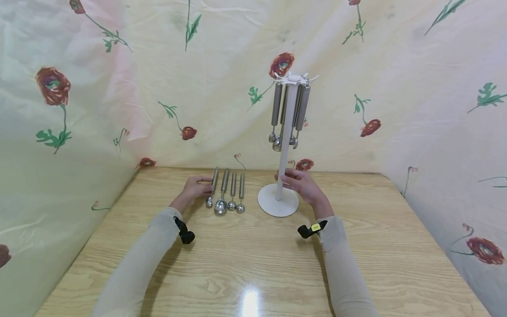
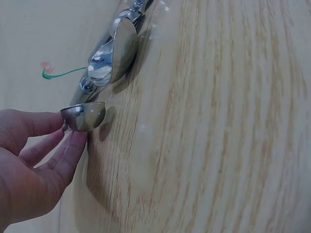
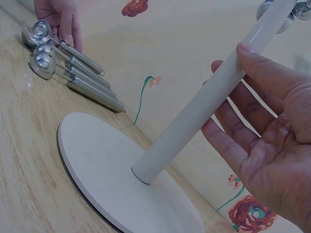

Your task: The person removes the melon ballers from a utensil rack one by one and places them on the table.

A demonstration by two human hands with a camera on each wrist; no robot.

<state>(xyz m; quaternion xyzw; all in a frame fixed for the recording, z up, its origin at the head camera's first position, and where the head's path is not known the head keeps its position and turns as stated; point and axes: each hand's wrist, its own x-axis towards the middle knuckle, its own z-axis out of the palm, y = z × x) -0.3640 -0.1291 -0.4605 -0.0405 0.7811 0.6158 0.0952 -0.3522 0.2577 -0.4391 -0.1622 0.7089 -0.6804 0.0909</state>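
Near the table's back edge, my left hand [image 1: 194, 190] pinches the leftmost metal scoop [image 1: 209, 202] at its neck, just behind the round bowl. Close up in the left wrist view, the thumb and fingertips lie around the neck below that bowl. Three more steel scoops, among them a larger one [image 1: 220, 207], lie side by side to its right, handles pointing away. My right hand [image 1: 304, 186] holds the white pole [image 1: 289, 127] of a rotating utensil stand low down, thumb on one side and fingers on the other. The stand's round base [image 1: 267, 204] rests on the table.
Several grey-handled utensils [image 1: 304, 108] hang from the stand's hooked top [image 1: 294, 79], with small metal bowls downward. Flower-patterned cloth [image 1: 198, 88] rises right behind the wooden table [image 1: 245, 259] and along both sides. Each wrist carries a black camera.
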